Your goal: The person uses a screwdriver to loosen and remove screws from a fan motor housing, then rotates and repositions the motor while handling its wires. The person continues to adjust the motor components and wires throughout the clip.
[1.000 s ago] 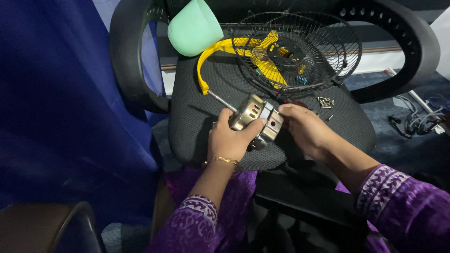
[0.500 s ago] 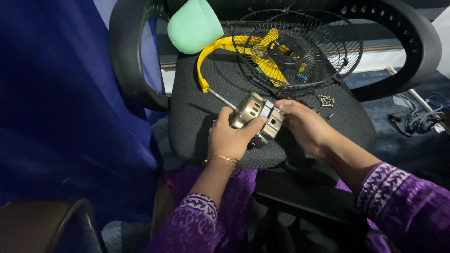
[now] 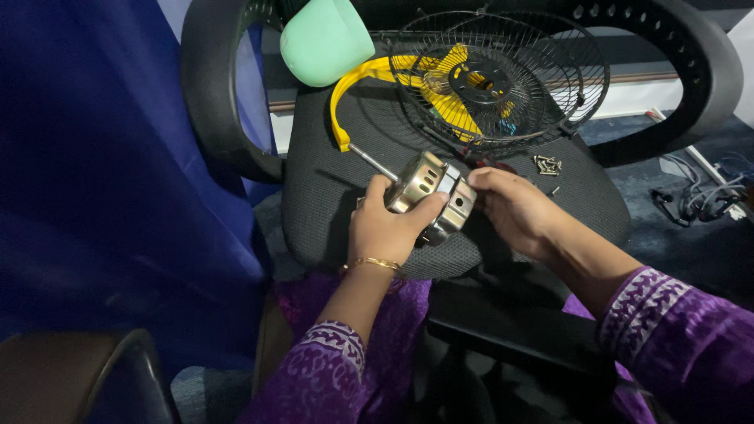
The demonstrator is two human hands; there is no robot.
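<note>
A round silver fan motor [image 3: 428, 188] with a thin shaft pointing up-left sits over the black mesh seat of an office chair [image 3: 330, 196]. My left hand [image 3: 386, 228] grips the motor from below, thumb on its front edge. My right hand [image 3: 514, 208] pinches the motor's right side with its fingertips. Whether a small tool is between those fingers cannot be told. A gold bangle is on my left wrist.
Behind the motor lie a black wire fan guard [image 3: 499, 78], a yellow fan blade [image 3: 393, 74] and a mint-green plastic cover [image 3: 323, 41]. Several small screws [image 3: 547, 165] rest on the seat. Blue cloth [image 3: 102, 173] hangs at left; cables [image 3: 695, 200] lie on the floor at right.
Both hands stay on the motor in almost the same place. The motor has turned slightly in my grip.
</note>
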